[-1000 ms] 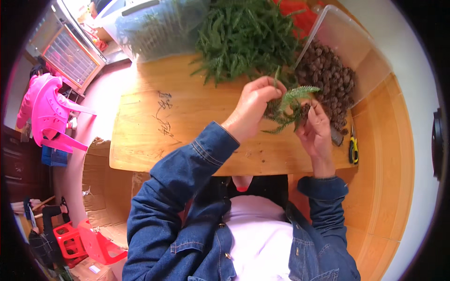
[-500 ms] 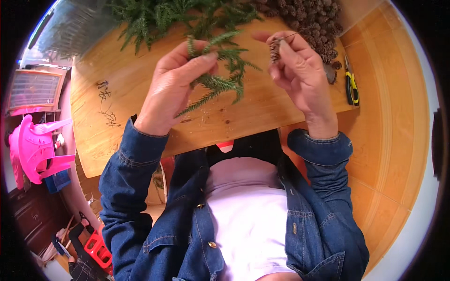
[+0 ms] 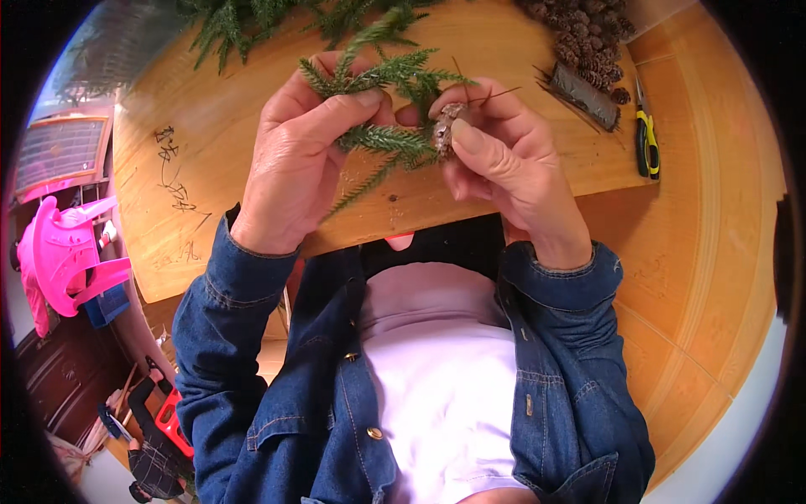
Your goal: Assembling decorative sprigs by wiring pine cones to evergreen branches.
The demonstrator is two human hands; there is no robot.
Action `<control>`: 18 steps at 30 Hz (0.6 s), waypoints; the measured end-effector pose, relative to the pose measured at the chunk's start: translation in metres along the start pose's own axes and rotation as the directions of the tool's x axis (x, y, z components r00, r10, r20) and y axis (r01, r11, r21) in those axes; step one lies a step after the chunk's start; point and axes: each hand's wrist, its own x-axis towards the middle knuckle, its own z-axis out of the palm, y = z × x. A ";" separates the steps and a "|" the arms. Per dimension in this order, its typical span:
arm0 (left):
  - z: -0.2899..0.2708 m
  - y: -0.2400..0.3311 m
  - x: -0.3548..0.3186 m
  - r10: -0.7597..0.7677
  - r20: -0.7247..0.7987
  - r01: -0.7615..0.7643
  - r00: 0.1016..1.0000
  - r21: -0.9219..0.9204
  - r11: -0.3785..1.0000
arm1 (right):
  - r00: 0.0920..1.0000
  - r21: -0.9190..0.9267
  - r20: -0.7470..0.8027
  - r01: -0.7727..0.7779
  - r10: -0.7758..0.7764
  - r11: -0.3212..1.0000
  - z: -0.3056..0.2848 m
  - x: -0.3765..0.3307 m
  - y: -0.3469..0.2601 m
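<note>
While working over the wooden bench [image 3: 290, 63], pinched a green sprig [image 3: 395, 71] above it between thumb and fingers of the left hand [image 3: 306, 139]; seemed light and springy, best taken by the stems, not the bendy tips. At its right edge, pinched a small pinecone [image 3: 445, 134] in the right hand [image 3: 520, 160]; looked light, stiff, perhaps brittle-scaled, best held round the body, clear of the thin wire-like strands [image 3: 502, 93].

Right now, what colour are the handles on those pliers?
The pliers' handles are yellow and black; the head view shows them best.
</note>
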 end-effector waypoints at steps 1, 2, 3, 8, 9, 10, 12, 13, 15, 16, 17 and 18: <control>0.002 0.000 -0.002 -0.001 -0.001 0.001 1.000 -0.020 1.000 | 1.000 -0.005 -0.012 0.006 -0.006 1.000 0.000 0.000 0.001; 0.004 0.000 -0.004 -0.004 -0.006 0.004 1.000 -0.019 1.000 | 1.000 -0.001 -0.010 0.002 -0.002 1.000 -0.001 0.000 0.002; 0.007 0.001 -0.005 -0.031 -0.017 0.030 0.999 -0.047 0.998 | 0.999 -0.020 -0.032 0.039 -0.040 0.999 -0.002 0.001 0.004; 0.010 -0.004 -0.012 -0.068 -0.015 0.066 0.998 -0.078 0.995 | 0.988 -0.031 -0.106 0.106 -0.109 0.994 -0.005 -0.001 0.006; 0.010 -0.005 -0.013 -0.059 -0.004 0.058 0.998 -0.064 0.996 | 0.987 -0.017 -0.122 0.105 -0.106 0.994 -0.005 -0.002 0.007; 0.010 -0.006 -0.014 -0.061 -0.007 0.060 0.998 -0.064 0.996 | 0.987 -0.015 -0.122 0.102 -0.103 0.995 -0.005 -0.003 0.008; 0.011 -0.005 -0.014 -0.089 0.033 0.093 0.995 -0.117 0.989 | 0.984 -0.029 -0.121 0.128 -0.131 0.991 -0.005 -0.005 0.010; 0.011 -0.005 -0.014 -0.103 0.055 0.110 0.993 -0.142 0.984 | 0.982 -0.035 -0.121 0.143 -0.146 0.989 -0.006 -0.006 0.011; 0.012 -0.007 -0.016 -0.120 0.028 0.123 0.992 -0.174 0.977 | 0.980 -0.061 -0.119 0.152 -0.158 0.986 -0.008 -0.006 0.013; 0.014 -0.007 -0.018 -0.135 0.003 0.133 0.991 -0.206 0.969 | 0.978 -0.088 -0.117 0.162 -0.172 0.983 -0.009 -0.007 0.014; 0.015 -0.008 -0.019 -0.152 -0.021 0.142 0.988 -0.238 0.961 | 0.976 -0.116 -0.114 0.173 -0.186 0.978 -0.010 -0.007 0.014; 0.016 -0.009 -0.021 -0.155 -0.021 0.146 0.988 -0.237 0.960 | 0.976 -0.114 -0.117 0.172 -0.185 0.979 -0.010 -0.008 0.016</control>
